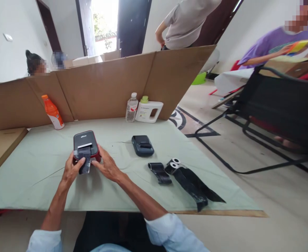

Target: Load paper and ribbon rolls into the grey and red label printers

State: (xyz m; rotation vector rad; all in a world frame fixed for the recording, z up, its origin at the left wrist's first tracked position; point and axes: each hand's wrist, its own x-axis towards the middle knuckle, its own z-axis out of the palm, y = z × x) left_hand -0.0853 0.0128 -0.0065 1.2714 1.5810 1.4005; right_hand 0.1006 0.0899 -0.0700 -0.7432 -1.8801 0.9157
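Observation:
A black and red label printer (pixel 84 137) is held at the left part of the table, with a strip of black film (pixel 84 164) hanging from its front slot. My left hand (pixel 71 168) grips the printer's lower left corner, its thumb on the film. Around the right side of the printer, my right hand (pixel 107 163) has its fingers wrapped. A second dark printer (pixel 142 145) lies on the table to the right. Nearer the front right edge are a short black film roll (pixel 160 173) and two white-cored rolls (pixel 174 162) with long black strips (pixel 193 185) unrolled.
A cardboard screen (pixel 109 84) stands along the table's far edge. Before it are an orange bottle (pixel 53 113), a clear bottle (pixel 131 108) and a white jug (pixel 148 111). A cardboard box (pixel 4 148) lies at left, a black chair (pixel 277 108) at right. Other people are beyond.

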